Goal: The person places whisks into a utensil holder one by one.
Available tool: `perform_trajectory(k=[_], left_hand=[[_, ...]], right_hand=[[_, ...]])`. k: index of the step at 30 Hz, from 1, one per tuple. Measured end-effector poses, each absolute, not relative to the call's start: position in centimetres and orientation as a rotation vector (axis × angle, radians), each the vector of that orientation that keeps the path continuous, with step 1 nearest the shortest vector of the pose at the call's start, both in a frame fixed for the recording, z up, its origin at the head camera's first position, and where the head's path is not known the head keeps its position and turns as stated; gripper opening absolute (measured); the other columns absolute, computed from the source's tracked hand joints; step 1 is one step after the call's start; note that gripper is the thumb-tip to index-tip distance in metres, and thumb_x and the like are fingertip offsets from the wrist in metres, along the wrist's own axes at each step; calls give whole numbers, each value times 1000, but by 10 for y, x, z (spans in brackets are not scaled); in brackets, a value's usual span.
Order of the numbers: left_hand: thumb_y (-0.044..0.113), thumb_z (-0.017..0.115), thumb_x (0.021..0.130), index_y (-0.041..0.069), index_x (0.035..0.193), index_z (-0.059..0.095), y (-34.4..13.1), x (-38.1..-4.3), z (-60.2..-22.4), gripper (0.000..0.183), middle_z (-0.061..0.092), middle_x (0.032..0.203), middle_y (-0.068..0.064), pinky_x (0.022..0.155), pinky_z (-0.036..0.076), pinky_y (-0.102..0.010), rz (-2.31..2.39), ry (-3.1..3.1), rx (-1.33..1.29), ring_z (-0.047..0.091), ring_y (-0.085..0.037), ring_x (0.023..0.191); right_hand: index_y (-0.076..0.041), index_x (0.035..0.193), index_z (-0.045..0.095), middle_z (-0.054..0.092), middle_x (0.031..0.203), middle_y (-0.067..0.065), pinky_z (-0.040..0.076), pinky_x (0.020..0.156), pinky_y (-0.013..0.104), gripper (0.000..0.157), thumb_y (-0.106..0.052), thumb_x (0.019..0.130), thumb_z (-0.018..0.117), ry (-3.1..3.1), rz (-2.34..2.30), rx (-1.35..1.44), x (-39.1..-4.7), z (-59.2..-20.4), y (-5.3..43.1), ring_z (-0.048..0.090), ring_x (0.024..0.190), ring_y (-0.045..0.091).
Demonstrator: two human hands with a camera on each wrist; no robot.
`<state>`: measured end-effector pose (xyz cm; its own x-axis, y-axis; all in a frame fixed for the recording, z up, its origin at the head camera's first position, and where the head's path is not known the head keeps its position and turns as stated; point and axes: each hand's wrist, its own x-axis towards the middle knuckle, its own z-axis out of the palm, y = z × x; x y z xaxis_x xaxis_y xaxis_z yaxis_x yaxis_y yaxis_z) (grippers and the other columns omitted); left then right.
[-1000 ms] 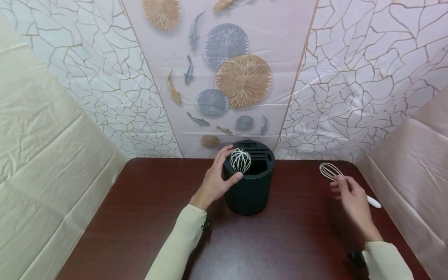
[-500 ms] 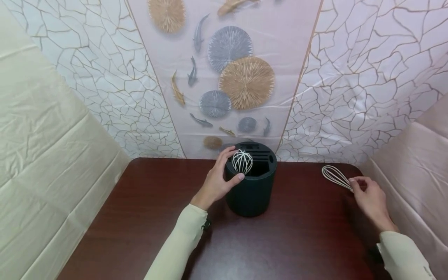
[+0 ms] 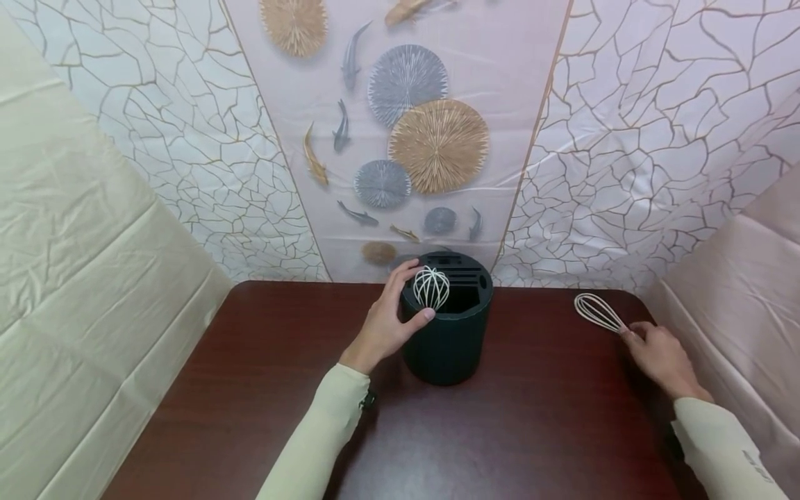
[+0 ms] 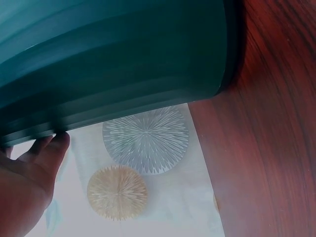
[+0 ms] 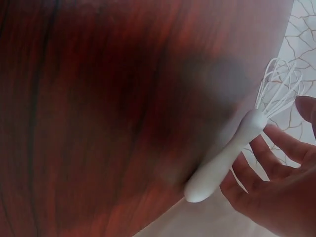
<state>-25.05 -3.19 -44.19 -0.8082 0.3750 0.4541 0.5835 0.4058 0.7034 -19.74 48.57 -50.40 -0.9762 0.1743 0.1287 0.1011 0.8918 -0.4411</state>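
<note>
A dark green cylindrical utensil holder (image 3: 445, 354) stands upright near the table's back edge, with slots and a larger opening in its top. From that opening rises the white wire head of a whisk (image 3: 431, 288); its lower part is hidden. My left hand (image 3: 381, 323) grips the holder's rim from the left, thumb at the front and fingers farther back. At the right, a second whisk (image 3: 596, 311) lies on the table. My right hand (image 3: 664, 357) is at its white handle (image 5: 222, 160), fingers along one side and the thumb apart, near the wires.
The dark red-brown wooden table (image 3: 531, 430) has its back edge against a patterned cloth backdrop (image 3: 406, 139). Pale cloth panels rise along the left (image 3: 94, 278) and right (image 3: 744, 292) sides, the right one close to my right hand.
My right hand has moved rightward from above the second whisk's neck to its handle, and now covers the handle in the head view. My left hand stays on the holder's rim.
</note>
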Motion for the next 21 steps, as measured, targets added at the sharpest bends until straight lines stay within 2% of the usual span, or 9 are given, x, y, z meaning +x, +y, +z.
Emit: perform_trajectory(k=[6,13,16,21], left_hand=[[80,55,93,40,160,37,-34,-251,-441,80,24,169,22,108,47,-57,-1360,-2424,-839,53,-17,138],[77,57,93,39,160,37,-35,-251,-442,79,25,169,21,107,47,-56,-1367,-2418,-837,54,-19,136],[78,56,93,39,160,37,-35,-251,-442,80,24,169,22,107,47,-57,-1362,-2424,-835,54,-19,137],[80,54,93,39,160,36,-33,-251,-444,80,23,170,22,108,47,-57,-1354,-2435,-847,52,-19,139]], right_hand=[[9,124,62,62,118,36,47,71,66,51,-39,107,59,-2923,685,-251,-200,-501,482,59,102,60],[5,114,63,69,104,28,46,63,49,64,-57,100,64,-2953,737,-308,-208,-506,478,65,87,44],[8,116,65,70,106,28,46,63,44,70,-60,99,64,-2932,768,-316,-213,-512,476,66,89,42],[11,127,63,67,118,34,46,64,49,78,-63,101,58,-2956,811,-402,-217,-516,476,65,95,48]])
